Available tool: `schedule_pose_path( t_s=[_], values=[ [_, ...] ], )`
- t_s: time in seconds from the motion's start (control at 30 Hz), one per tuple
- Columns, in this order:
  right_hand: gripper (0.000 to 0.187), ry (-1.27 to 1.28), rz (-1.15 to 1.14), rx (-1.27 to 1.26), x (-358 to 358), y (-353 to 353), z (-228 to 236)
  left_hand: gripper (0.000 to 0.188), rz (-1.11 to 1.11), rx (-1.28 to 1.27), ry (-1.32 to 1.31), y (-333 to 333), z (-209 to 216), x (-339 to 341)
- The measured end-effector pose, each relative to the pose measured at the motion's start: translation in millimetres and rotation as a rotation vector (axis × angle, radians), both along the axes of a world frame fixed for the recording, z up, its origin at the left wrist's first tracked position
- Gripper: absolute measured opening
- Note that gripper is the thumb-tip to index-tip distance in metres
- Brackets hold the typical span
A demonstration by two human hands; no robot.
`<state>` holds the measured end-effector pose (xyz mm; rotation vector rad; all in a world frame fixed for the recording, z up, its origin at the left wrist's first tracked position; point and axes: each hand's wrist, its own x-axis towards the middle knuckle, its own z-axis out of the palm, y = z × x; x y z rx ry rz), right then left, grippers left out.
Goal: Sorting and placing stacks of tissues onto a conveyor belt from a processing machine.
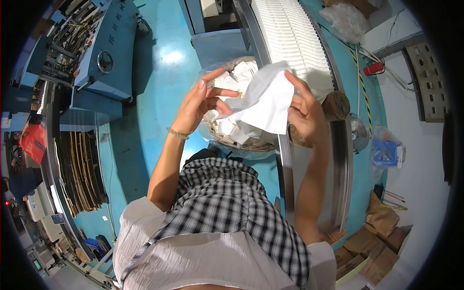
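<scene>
A thin white paper sheet (270, 106), creased and greyish in its upper left part, hangs over the bin in front of me. My right hand (307, 116) pinches it along its right edge, the thumb and fingers closed on it. My left hand (198, 101), with a beaded bracelet on the wrist, is at the sheet's left side with its fingers spread. Some left fingertips are blurred close to the sheet's edge. Below the hands stands a round bin (212, 130) lined with clear plastic, holding many white paper pieces (229, 128).
A metal-railed conveyor (285, 159) runs along my right, carrying a long row of white folded papers (290, 38) that ends by a brown roll (336, 105). A blue machine (104, 58) with a handwheel is at far left. Cardboard boxes (369, 246) lie at lower right.
</scene>
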<state>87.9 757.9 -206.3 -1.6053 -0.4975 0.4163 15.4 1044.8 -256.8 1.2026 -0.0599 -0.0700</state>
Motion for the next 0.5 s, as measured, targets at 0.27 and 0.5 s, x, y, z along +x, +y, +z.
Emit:
schedule_pose_path(
  t_s=[0.27, 0.5],
  values=[
    [0.046, -0.198, 0.165, -0.033, 22, 26, -4, 0.084, -0.098, 0.558, 0.002, -38, 15, 20],
    [0.035, -0.36, 0.167, -0.267, -19, 40, -42, 0.021, -0.219, 0.553, 0.255, -58, -100, 24]
  ],
)
